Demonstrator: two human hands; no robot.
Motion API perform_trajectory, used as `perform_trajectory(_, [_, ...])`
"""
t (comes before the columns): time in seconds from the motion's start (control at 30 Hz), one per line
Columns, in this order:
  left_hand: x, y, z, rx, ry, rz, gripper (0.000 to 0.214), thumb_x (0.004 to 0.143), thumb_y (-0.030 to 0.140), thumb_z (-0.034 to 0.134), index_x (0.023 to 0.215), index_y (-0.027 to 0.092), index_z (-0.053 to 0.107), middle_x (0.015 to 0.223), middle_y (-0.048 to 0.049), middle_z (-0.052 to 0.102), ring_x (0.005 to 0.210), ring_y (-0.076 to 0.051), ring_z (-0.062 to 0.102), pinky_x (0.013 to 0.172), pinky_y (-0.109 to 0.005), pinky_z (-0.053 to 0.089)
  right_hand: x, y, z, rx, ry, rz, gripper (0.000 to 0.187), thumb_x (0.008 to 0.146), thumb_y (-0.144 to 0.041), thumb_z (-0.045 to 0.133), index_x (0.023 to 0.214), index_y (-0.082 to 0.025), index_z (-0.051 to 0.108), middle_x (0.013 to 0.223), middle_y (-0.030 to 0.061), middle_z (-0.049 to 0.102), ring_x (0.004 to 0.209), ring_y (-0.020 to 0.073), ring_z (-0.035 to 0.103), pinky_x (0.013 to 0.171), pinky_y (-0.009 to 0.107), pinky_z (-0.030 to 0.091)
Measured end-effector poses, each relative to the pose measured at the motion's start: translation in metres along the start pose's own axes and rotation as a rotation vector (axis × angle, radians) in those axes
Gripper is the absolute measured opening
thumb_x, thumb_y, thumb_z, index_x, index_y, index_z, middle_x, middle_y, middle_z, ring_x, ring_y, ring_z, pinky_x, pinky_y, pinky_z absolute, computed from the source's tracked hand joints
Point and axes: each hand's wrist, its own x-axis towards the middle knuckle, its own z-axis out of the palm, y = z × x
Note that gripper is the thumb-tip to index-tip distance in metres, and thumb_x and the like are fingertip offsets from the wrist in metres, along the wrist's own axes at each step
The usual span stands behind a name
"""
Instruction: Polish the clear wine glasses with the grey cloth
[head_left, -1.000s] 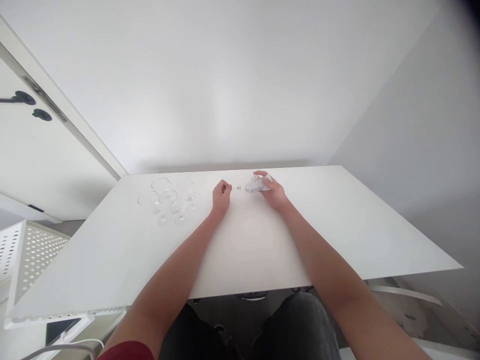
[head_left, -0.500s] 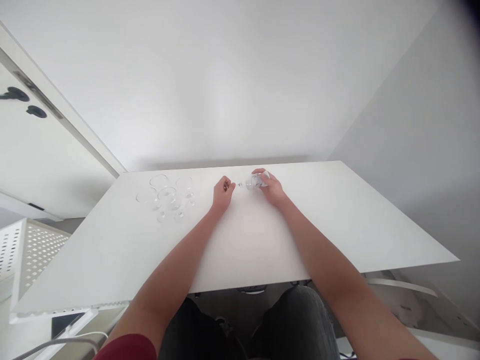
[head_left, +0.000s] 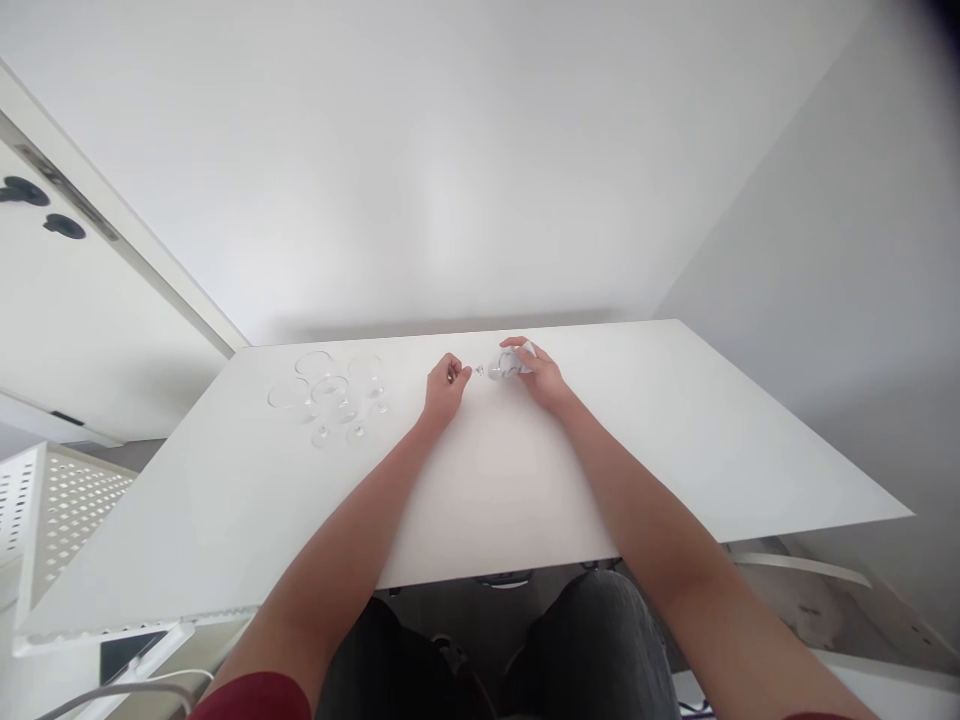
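Note:
A clear stemmed glass (head_left: 499, 365) is held sideways above the far middle of the white table, bowl to the right and stem to the left. My left hand (head_left: 446, 385) is closed in a pinch at the stem's foot end; the foot itself is mostly hidden by the fingers. My right hand (head_left: 541, 374) wraps round the bowl at its mouth. Something whitish and crumpled (head_left: 527, 354), like a cloth or paper, shows between the right fingers and the glass. To the left stand several clear stemmed glasses (head_left: 330, 386) in a close group.
The white table (head_left: 480, 500) reaches back to a plain wall. At left are a door with dark handles (head_left: 65, 226) and a white perforated basket or rack (head_left: 82, 500) beside the table. My legs (head_left: 592, 640) are under the near edge. A curved chair-like piece (head_left: 802, 568) is at lower right.
My right hand has turned slightly at the bowl, and the whitish material has shifted a little. My left hand keeps its pinch. The view has moved slightly.

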Motion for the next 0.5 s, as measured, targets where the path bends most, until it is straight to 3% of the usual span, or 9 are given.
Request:
perform_trajectory(0.1, [0.0008,0.0002,0.0021,0.025,-0.010,-0.002,0.027,0.090,0.033,0.060,0.073,0.021,0.042,0.072,0.0021,0.043,0.066,-0.012,0.039,0.062,-0.027,0.033,0.0034,0.0008,-0.0033,0.038,0.099,-0.059,0.038,0.085,-0.062,0.068,0.100,-0.027,0.066,0.101,0.0054,0.064,0.093,0.0238,0.058,0.083,0.038,0.050])
perform_trajectory(0.2, [0.0014,-0.0006,0.0036,0.039,-0.043,-0.002,0.027,0.089,0.034,0.061,0.073,0.020,0.044,0.070,0.0026,0.044,0.064,-0.012,0.039,0.061,-0.027,0.034,0.0033,0.0014,-0.0034,0.043,0.154,-0.084,0.039,0.085,-0.062,0.069,0.105,-0.028,0.067,0.108,0.0049,0.064,0.095,0.0228,0.059,0.086,0.038,0.050])
perform_trajectory(0.3, [0.0025,-0.0029,0.0029,0.052,-0.030,-0.024,0.027,0.087,0.034,0.064,0.074,0.021,0.044,0.067,0.0036,0.043,0.062,-0.012,0.038,0.060,-0.026,0.032,0.0004,0.0012,-0.0004,0.006,0.075,-0.014,0.041,0.087,-0.061,0.068,0.114,-0.030,0.067,0.107,0.0039,0.065,0.094,0.0217,0.060,0.088,0.037,0.049])
perform_trajectory(0.4, [0.0028,-0.0039,0.0019,0.042,0.007,-0.053,0.027,0.087,0.035,0.062,0.072,0.021,0.044,0.067,0.0034,0.043,0.062,-0.012,0.038,0.060,-0.026,0.032,-0.0004,0.0012,0.0006,-0.006,-0.008,0.041,0.039,0.088,-0.060,0.067,0.110,-0.028,0.068,0.101,0.0036,0.065,0.090,0.0208,0.060,0.085,0.036,0.050])
perform_trajectory(0.5, [0.0011,-0.0020,0.0030,0.048,-0.022,-0.024,0.030,0.088,0.039,0.061,0.071,0.020,0.044,0.068,0.0025,0.046,0.063,-0.012,0.040,0.060,-0.026,0.033,0.0019,0.0014,-0.0023,0.024,0.050,-0.023,0.036,0.088,-0.060,0.066,0.099,-0.027,0.067,0.103,0.0041,0.064,0.090,0.0205,0.059,0.085,0.035,0.050])
